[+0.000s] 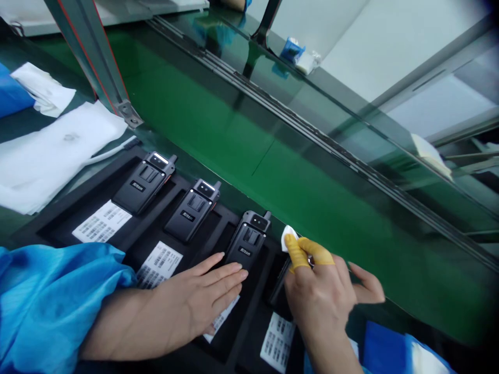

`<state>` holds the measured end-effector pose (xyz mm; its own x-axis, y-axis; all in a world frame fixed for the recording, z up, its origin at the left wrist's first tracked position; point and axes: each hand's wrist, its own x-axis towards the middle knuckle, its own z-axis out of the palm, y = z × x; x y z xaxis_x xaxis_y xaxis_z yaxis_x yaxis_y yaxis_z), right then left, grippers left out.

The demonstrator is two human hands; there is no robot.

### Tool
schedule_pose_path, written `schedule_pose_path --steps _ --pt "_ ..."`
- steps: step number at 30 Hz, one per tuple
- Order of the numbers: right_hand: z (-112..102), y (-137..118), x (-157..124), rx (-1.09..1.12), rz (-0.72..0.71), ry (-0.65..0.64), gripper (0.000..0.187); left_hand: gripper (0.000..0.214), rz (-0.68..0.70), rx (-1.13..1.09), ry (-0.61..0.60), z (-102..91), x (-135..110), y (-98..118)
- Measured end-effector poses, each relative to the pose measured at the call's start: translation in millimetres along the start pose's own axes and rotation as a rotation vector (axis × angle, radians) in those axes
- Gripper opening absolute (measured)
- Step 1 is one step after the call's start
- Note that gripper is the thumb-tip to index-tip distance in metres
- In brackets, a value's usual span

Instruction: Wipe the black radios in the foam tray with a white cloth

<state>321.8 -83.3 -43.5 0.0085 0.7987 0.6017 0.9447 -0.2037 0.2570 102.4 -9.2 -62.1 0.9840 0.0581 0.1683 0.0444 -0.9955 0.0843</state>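
My left hand [206, 291] lies flat with its fingers stretched, the fingertips on the lower part of a black handheld radio [249, 244] marked "Riton". Beneath that palm, a white barcode label sheet [222, 319] is partly covered. A small white wipe [287, 240] is pinched between the yellow-covered fingers of my right hand [322, 285]. Those fingers are over the top end of another radio [277, 283], which the hand mostly hides. Two more radios, one in the middle [189, 213] and one at the left [141, 184], lie back up in the black foam tray [54, 221].
Barcode label sheets [102, 222] lie below the radios. White cloths [58, 143] and a blue packet [13, 91] are at the left. A metal post [89, 57] rises behind the tray. Beyond runs a green surface [218, 135] with a metal rail. Blue packs [384, 345] sit lower right.
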Motion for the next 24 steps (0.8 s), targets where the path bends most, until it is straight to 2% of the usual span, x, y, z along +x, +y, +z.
schedule_pose_path --steps 5,9,13,19,24 --pt "-10 1 -4 0.011 0.001 -0.015 0.016 0.046 -0.002 -0.016 0.007 -2.5 0 0" --pt "-8 1 -4 0.032 -0.050 -0.003 0.017 0.050 -0.008 -0.013 0.020 8.2 -5 1" --pt "-10 -14 -7 0.126 0.004 -0.005 0.019 0.057 0.009 -0.020 0.016 16.6 -5 2" --pt "-11 -48 -15 0.288 -0.078 -0.109 0.028 0.057 0.000 -0.008 -0.036 4.8 2 1" --pt "-7 -52 -26 0.278 -0.109 -0.173 0.030 0.047 0.004 -0.008 -0.020 2.1 3 1"
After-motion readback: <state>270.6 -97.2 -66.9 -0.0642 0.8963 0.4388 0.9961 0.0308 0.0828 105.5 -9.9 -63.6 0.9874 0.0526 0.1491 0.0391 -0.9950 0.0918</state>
